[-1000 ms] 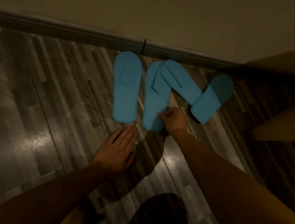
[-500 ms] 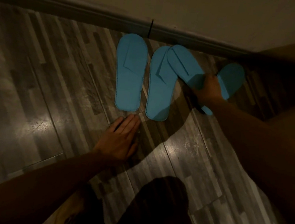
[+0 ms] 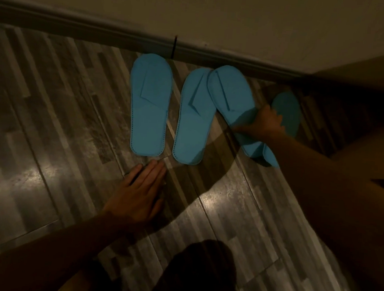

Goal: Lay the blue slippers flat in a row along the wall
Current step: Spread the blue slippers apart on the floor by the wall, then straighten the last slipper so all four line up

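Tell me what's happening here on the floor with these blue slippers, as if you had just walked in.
A person is lining up four blue slippers by the baseboard. The two left slippers lie flat and side by side, toes to the wall. The right hand rests on the third slipper, which lies slanted, its toe overlapping the second one. The fourth slipper sits skewed behind that hand. The left hand is pressed flat on the wooden floor, holding nothing.

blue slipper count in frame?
4. The leftmost slipper and second slipper lie flat, toes to the baseboard. The third slipper lies angled, overlapping the second's toe, under the right hand. The fourth slipper is partly hidden behind that hand.
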`<state>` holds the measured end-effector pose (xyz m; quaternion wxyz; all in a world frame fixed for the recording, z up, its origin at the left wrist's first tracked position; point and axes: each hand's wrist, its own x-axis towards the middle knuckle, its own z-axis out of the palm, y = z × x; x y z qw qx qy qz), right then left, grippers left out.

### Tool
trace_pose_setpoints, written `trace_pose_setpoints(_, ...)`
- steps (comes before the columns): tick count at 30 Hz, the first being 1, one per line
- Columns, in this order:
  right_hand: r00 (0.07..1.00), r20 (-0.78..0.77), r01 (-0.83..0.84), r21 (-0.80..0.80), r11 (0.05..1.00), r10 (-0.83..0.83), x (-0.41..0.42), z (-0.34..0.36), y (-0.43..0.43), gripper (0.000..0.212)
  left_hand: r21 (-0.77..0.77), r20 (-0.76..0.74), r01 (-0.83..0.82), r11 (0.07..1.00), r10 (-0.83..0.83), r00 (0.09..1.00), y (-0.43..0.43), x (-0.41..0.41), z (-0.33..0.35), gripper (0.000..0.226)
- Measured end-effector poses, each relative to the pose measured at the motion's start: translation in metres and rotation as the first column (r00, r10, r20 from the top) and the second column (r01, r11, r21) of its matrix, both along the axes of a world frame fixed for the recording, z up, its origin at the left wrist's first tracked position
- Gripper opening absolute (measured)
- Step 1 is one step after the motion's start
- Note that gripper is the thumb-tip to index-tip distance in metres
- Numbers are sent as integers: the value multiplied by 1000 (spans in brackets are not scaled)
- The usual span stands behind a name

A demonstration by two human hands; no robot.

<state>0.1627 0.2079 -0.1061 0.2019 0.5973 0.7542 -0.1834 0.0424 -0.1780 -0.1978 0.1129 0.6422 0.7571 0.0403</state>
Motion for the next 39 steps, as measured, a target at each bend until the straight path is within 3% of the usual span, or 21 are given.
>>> trace_pose_setpoints(2, 990, -83, 115, -18, 993, -116, 9, 0, -1, 121, -10, 12, -11, 1000, 11, 1000, 0, 0, -2, 74)
trace_pose_setpoints(5, 966, -192, 172, -16, 985, -172, 26, -2, -8, 87, 3, 1, -15, 1000, 15, 1000, 0, 0, -5, 74)
trace_pose_setpoints(8, 830, -483, 260, -107, 960, -279, 41, -7, -22, 55, 33, -23, -3, 999, 3, 1000, -2, 1, -6, 75)
trace_pose_setpoints(12, 672, -628, 383, -158, 910, -392, 52, -15, -41, 47, 53, -37, 14, 998, -12, 999, -2, 1, -3, 76)
trace_pose_setpoints(14, 647, -623, 456, -146, 878, -439, 54, -19, -45, 43, 53, -44, 20, 998, -17, 999, -2, 1, -2, 76)
trace_pose_setpoints(19, 725, -497, 495, -106, 862, -477, 54, -24, -49, 41, 40, -36, 16, 999, -14, 999, 0, 1, 1, 74)
trace_pose_setpoints(23, 811, -441, 426, -3, 904, -384, 45, -23, -49, 45, 41, -35, -4, 999, 6, 999, 0, 2, 0, 73)
trace_pose_setpoints(39, 862, -479, 255, 123, 959, -167, 34, -30, -55, 45, 69, -44, -14, 998, 17, 999, -2, 1, -14, 78)
